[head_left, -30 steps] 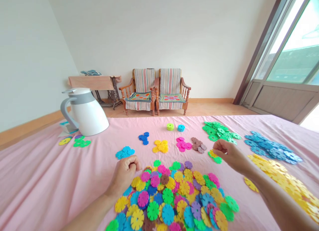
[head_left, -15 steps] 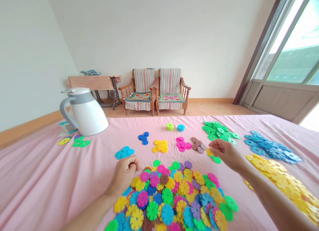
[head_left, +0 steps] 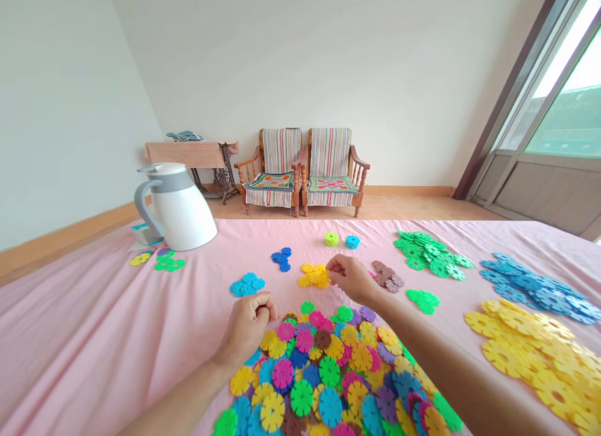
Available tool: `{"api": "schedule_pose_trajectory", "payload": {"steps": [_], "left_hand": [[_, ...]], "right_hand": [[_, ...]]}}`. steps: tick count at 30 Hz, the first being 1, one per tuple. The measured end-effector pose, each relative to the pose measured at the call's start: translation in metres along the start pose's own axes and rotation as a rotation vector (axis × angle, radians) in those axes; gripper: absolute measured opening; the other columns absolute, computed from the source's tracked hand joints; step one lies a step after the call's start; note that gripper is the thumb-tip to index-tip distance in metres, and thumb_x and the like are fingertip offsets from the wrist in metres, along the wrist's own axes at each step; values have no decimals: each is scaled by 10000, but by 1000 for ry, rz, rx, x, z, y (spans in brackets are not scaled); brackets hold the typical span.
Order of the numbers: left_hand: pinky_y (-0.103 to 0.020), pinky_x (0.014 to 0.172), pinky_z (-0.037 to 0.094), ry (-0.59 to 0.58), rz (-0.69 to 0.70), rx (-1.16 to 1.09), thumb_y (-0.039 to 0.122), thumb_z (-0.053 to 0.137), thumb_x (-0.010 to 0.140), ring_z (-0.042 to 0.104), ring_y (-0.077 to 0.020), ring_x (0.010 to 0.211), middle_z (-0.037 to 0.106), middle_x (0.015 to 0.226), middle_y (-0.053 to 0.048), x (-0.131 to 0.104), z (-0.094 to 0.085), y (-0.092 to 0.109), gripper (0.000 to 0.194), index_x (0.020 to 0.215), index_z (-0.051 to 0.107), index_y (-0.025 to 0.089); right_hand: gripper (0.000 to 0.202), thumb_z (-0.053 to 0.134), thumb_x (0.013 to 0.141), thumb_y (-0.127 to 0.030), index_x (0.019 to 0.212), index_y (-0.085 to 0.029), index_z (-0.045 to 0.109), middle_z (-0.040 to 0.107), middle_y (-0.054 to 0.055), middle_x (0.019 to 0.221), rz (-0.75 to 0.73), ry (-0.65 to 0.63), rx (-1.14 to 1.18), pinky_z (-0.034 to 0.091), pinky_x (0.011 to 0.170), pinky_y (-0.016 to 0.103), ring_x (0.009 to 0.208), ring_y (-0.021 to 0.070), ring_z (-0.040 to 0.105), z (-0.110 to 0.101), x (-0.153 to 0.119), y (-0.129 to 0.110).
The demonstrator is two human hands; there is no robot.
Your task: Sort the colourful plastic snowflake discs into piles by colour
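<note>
My right hand (head_left: 351, 278) reaches to the small cluster of yellow snowflake discs (head_left: 311, 275), its fingertips pinched on a yellow disc at the cluster's right edge. My left hand (head_left: 253, 316) rests in a loose fist between the light-blue discs (head_left: 246, 284) and the big mixed heap of colored discs (head_left: 300, 361). Whatever may be inside that fist is hidden. Behind my right hand, the pink discs (head_left: 371, 274) are mostly covered. Brown discs (head_left: 387, 277) lie just to the right, and dark-blue discs (head_left: 282, 259) to the left of the yellow cluster.
Green (head_left: 429, 253), blue (head_left: 535, 285) and yellow piles (head_left: 539, 354) spread along the right. Bright-green discs (head_left: 422, 300) lie nearer. Lime (head_left: 331, 238) and blue stacks (head_left: 352, 242) stand farther back. A white jug (head_left: 185, 213) stands at left on the pink cloth (head_left: 117, 336).
My right hand has moved left from beside the bright-green discs to the yellow cluster, carrying the yellow disc. My left hand keeps its fist. The view has shifted slightly.
</note>
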State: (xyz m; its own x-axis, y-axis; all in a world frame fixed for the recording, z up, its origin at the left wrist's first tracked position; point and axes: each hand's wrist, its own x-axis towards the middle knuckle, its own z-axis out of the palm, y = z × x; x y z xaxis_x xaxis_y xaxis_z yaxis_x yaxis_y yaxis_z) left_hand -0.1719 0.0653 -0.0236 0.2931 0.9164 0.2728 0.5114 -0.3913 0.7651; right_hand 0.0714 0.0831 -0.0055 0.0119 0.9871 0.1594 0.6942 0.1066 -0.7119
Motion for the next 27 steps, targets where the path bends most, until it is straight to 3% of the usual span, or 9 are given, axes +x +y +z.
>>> {"api": "schedule_pose_trajectory", "payload": {"steps": [4, 9, 13, 21, 27], "left_hand": [[-254, 572, 399, -2, -1, -12, 117, 338, 607, 551, -156, 554, 585, 538, -2, 0, 1, -2, 205, 515, 506, 191], [-252, 560, 398, -2, 5, -39, 113, 337, 590, 551, -155, 547, 587, 540, 0, 2, 3, -3, 198, 505, 497, 194], [-250, 572, 401, -6, 7, -33, 117, 338, 587, 558, -153, 556, 589, 540, -1, 2, 3, -4, 196, 503, 498, 193], [-240, 563, 394, -4, -14, -29, 129, 352, 594, 541, -147, 549, 577, 529, 5, 2, 1, 3, 189, 501, 505, 191], [-237, 549, 387, -9, -5, -23, 127, 365, 599, 534, -145, 534, 580, 523, 10, 2, 0, 3, 186, 503, 511, 190]], "right_hand": [[140, 478, 736, -105, 805, -169, 583, 645, 11, 664, 6, 3, -37, 394, 512, 205, 594, 122, 604, -12, -9, 0], [107, 539, 706, -134, 711, -186, 632, 634, 10, 665, -67, -83, -131, 388, 564, 238, 627, 144, 577, -30, -48, 4], [201, 585, 710, -171, 893, -189, 665, 637, 51, 827, -108, -101, -250, 410, 677, 285, 746, 179, 579, -25, -69, 10], [150, 573, 704, -151, 850, -179, 600, 596, 51, 839, -163, -73, -269, 394, 703, 290, 779, 184, 549, -18, -74, 9], [75, 516, 678, -119, 686, -193, 507, 561, -11, 648, -51, -54, -64, 355, 549, 227, 614, 128, 514, -20, -70, 5]]}}
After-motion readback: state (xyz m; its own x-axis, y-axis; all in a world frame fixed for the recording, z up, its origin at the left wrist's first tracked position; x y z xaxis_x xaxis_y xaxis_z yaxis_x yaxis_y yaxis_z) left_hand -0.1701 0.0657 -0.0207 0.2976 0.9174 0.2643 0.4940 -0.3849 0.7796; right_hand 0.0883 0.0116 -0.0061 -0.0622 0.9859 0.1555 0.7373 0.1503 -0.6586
